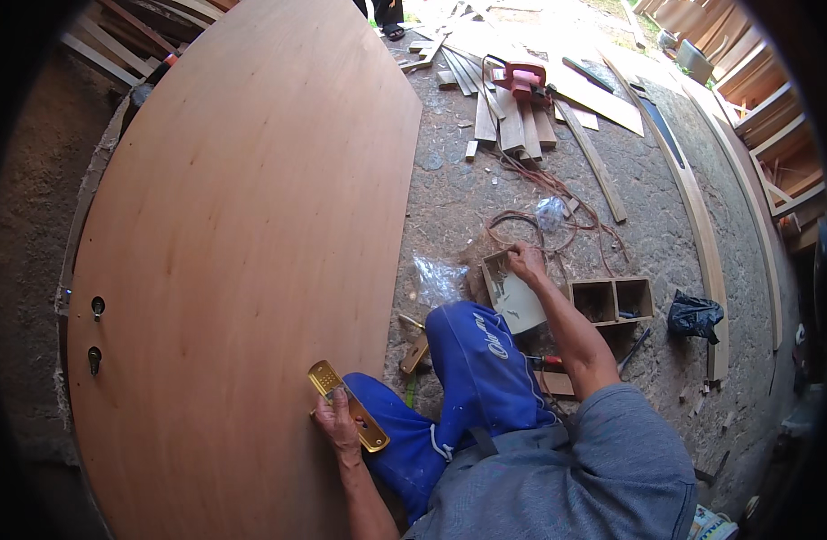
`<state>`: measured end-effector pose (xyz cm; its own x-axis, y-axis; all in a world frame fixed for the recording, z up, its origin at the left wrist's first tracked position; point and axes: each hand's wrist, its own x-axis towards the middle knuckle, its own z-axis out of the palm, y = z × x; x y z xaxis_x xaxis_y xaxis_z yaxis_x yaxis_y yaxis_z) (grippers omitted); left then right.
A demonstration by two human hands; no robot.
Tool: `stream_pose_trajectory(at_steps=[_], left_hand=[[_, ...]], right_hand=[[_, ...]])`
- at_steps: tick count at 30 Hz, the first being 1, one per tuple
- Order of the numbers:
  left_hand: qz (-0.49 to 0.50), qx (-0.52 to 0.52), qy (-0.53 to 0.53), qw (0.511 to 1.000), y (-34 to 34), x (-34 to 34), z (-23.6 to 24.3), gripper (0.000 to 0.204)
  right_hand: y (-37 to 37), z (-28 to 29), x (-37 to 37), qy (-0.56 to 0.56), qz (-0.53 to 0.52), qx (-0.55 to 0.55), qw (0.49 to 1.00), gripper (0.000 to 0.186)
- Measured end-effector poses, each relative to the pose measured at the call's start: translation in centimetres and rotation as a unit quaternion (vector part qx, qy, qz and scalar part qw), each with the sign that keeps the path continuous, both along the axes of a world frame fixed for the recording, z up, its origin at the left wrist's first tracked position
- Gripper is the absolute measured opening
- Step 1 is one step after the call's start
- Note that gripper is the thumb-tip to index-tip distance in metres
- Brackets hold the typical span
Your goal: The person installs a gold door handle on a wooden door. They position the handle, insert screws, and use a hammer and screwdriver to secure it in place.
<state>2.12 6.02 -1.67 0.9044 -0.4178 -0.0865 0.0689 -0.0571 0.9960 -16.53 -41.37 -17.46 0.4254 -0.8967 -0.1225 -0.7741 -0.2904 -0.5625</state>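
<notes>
A large brown wooden door (242,225) lies flat, with two keyholes (96,333) near its left edge. My left hand (339,423) grips a gold-coloured lock plate (328,382) against the door's near right edge. My right hand (526,263) reaches out to the right and holds the rim of a small open cardboard box (512,301) on the ground. My knee in blue trousers (472,360) lies between the two hands.
Two more open boxes (614,300) sit right of the held box. A black bag (695,317), a red-handled screwdriver (544,360), clear plastic wrap (436,279), tangled cord (544,193), a red power tool (520,79) and stacked planks (512,121) lie on the gravel.
</notes>
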Motion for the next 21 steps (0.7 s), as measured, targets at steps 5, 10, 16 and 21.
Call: stream_pose_trajectory(at_steps=[5,10,16,21], left_hand=[[0.039,0.01,0.04,0.998,1.4,-0.9,0.2,0.025],[0.026,0.075,0.048,0.996,1.7,-0.3,0.6,0.032],[0.026,0.068,0.022,0.997,0.9,-0.4,-0.7,0.038],[0.03,0.068,0.013,0.997,0.2,-0.5,-1.2,0.04]], right_hand=[[5.5,-3.1,0.0,-0.169,-0.032,0.187,0.967,0.03],[11.2,-0.7,0.0,-0.271,-0.044,0.295,0.915,0.028],[12.3,4.3,6.7,-0.311,0.134,0.192,0.921,0.021],[16.1,13.9,13.2,-0.315,0.24,0.141,0.907,0.022]])
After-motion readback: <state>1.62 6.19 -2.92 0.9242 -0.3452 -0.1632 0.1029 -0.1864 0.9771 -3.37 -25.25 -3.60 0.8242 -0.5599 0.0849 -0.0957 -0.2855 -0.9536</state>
